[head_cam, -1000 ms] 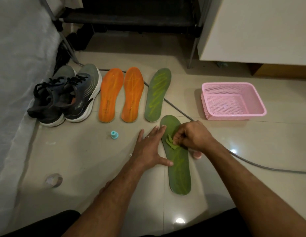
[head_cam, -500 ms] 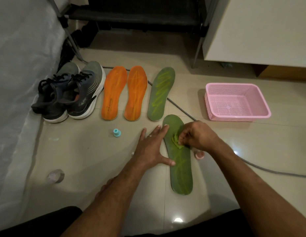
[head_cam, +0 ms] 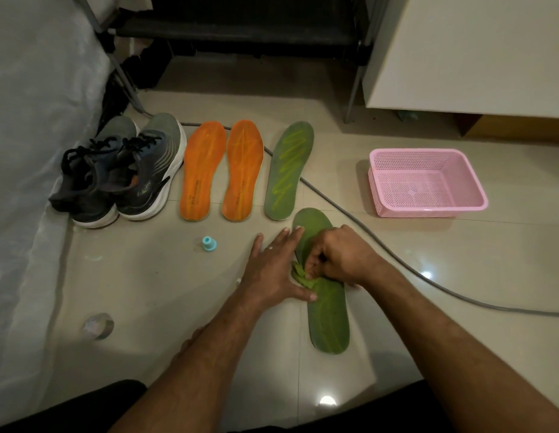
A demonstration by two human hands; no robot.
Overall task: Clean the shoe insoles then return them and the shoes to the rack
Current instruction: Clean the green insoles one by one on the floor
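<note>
Far left against the pale bedding: pair of dark shoes (head_cam: 122, 176), emptied, toes pointing away, parked clear of the work. Just beside them, two orange insoles (head_cam: 222, 170) laid flat side by side, then one green insole (head_cam: 289, 170), streaked with lighter green lines, lined up as if queued for their turn or already treated; impossible to say which. Nearer, a small teal cap (head_cam: 209, 244) standing alone on the tile, and a round, pale, blurred object (head_cam: 98, 325) near the bedding. Then the left hand (head_cam: 273, 273), fingers straight and spread, palm flat on the floor with fingertips and thumb on the edge of the second green insole (head_cam: 326, 310), probably pinning it against sliding. Right hand (head_cam: 337, 257) curled tight, pinching a crumpled green cloth (head_cam: 300, 275) against the insole's middle, mid-scrub. Behind, a grey cable (head_cam: 397, 257) crossing the floor; far right, a pink basket (head_cam: 428, 182). Compared with half a second back: cloth and right hand lower on the insole and nearer the left hand, left hand unmoved.
</note>
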